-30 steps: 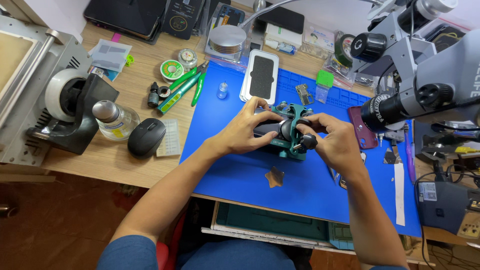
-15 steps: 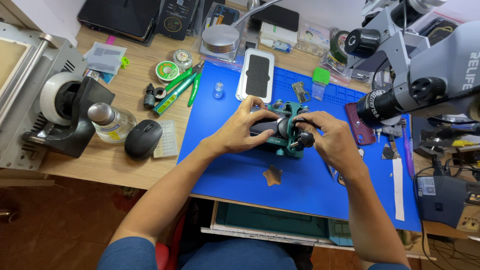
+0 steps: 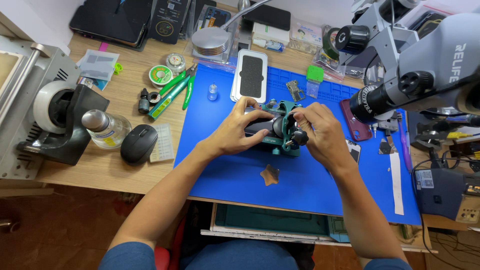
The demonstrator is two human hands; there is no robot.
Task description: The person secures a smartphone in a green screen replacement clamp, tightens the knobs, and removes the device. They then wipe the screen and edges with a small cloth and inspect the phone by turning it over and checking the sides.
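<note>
Both hands' grip still shut on teal clamp jig (image 3: 281,131), L hand (image 3: 239,131) & R hand (image 3: 320,134) unmoved.

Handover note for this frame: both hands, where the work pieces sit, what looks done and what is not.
Left hand: closed on the dark device sitting in the green clamp fixture, steadying it.
Right hand: fingers at the fixture's black knob, on its right side.
The fixture stands mid blue mat; a small brown pick lies just in front, untouched. Green tweezers lie on the desk, left of the mat.
Done: device seated in the fixture. Whether it is fully clamped cannot be told.
</note>
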